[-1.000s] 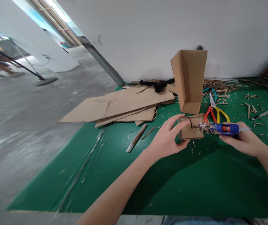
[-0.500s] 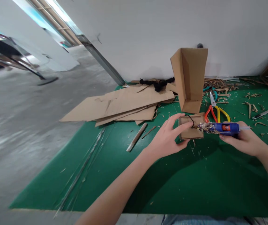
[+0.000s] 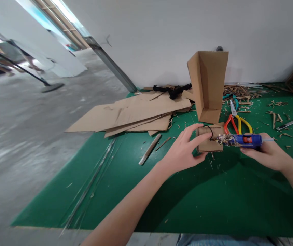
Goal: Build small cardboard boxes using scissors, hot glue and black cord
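My right hand (image 3: 269,150) is closed round a blue hot glue gun (image 3: 251,140), with a clear glue stick (image 3: 267,139) poking out of its back end. Bits of debris cling to the gun's front, and its tip points left at a small cardboard box (image 3: 210,146). Fingers of my left hand (image 3: 184,150) grip that box from its left side. One fingertip presses near a thin black cord (image 3: 209,127) that loops over the box, close to the glue gun's tip. A small metal pin (image 3: 212,155) sticks out at the box's near edge.
Behind stands a tall open cardboard piece (image 3: 210,82). Scissors (image 3: 235,118) with red and yellow handles lie to its right, then a utility knife (image 3: 288,124) and cardboard scraps (image 3: 238,94). Flat cardboard sheets (image 3: 136,112) and a pale strip (image 3: 149,149) lie left on the green table (image 3: 105,194).
The view has shifted very slightly. Both hands, the glue gun and the small box keep nearly the same positions.
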Tool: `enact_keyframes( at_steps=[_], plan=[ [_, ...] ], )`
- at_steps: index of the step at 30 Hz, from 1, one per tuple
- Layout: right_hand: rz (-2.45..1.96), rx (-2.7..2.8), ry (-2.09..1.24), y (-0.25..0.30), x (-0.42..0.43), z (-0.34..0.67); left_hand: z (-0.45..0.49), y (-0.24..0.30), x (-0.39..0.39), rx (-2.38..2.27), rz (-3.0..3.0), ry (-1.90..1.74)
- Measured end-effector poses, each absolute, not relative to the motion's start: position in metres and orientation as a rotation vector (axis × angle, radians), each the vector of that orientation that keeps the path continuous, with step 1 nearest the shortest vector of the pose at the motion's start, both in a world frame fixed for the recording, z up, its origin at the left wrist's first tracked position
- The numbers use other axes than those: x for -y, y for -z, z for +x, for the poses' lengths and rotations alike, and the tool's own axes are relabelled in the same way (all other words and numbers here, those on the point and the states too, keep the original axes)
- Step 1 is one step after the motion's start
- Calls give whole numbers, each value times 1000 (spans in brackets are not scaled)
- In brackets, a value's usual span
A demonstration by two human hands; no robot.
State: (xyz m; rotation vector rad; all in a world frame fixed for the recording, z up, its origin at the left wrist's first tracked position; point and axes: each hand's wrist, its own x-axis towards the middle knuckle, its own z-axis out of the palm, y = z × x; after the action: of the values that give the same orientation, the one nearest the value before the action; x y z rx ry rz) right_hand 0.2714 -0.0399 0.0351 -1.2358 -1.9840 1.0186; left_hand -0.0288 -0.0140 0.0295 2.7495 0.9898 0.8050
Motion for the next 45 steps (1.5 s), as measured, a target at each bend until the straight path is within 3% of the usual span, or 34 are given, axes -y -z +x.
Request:
enact_keyframes(
  at_steps=[29, 45],
  plan=[
    [-1264, 2096, -845, -44, 41, 271, -28, -29, 13, -981, 2777, -827],
    [-1251, 1967, -951, -31, 40, 271, -28, -27, 14, -966, 2799, -839]
  ],
)
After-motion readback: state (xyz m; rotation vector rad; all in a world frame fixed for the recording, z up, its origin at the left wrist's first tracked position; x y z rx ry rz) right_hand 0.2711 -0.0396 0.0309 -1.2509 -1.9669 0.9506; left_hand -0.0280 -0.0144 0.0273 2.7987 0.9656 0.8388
